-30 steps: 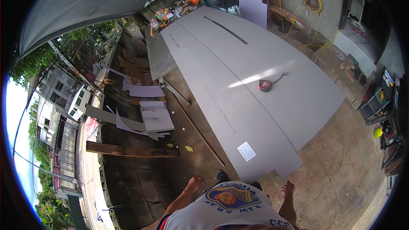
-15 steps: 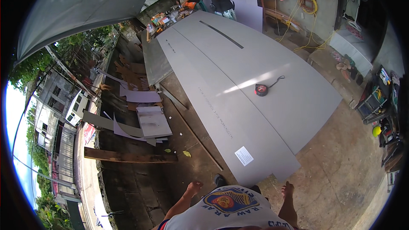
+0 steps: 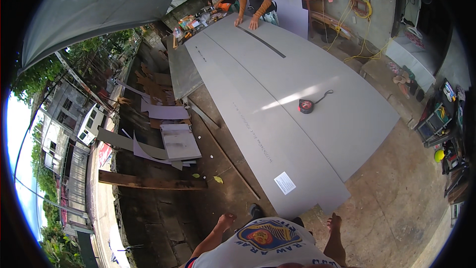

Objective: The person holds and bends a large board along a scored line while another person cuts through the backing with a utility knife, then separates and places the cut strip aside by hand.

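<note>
The left hand hangs beyond the grey sheet's near edge, its grip loosely curled (how tightly, I cannot tell). The right hand, just beside the near corner, has fingers parted, visibly empty. The tape measure lies mid-sheet, seemingly for easy reach; a co-worker's hands rest by the far edge.

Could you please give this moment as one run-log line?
left hand: nothing visible held | right hand: nothing visible held, near grey sheet | tape measure: on sheet | co-worker's hands: at sheet's far end
</note>
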Tool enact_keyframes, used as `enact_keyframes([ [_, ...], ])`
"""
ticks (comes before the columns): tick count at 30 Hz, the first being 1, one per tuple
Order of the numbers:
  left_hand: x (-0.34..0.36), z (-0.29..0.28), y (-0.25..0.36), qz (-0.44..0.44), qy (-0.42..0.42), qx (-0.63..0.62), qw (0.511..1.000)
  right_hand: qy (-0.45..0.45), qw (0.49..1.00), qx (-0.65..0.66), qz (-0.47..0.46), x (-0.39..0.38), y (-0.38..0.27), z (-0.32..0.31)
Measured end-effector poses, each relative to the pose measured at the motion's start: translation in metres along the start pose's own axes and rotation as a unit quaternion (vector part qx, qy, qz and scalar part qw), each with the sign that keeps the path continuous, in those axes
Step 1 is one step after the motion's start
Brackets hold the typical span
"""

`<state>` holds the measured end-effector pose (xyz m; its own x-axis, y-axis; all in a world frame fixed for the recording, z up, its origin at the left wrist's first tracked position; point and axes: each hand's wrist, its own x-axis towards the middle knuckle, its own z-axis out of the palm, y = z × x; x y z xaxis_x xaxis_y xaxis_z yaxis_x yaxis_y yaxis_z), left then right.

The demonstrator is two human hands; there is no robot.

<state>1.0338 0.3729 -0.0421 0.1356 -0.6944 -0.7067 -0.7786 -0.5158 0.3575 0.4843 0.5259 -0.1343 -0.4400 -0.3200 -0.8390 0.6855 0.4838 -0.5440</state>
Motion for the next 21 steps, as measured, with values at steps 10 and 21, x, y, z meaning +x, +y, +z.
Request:
enact_keyframes([
  [10,-0.006,0.000,0.018,0.045,-0.012,0.040,0.998,0.025,0.999,-0.037,0.008,-0.002,0.006,-0.010],
  [21,0.004,0.003,0.004,-0.003,-0.013,-0.020,1.000,0.043,0.998,0.048,-0.016,-0.004,-0.011,-0.012],
])
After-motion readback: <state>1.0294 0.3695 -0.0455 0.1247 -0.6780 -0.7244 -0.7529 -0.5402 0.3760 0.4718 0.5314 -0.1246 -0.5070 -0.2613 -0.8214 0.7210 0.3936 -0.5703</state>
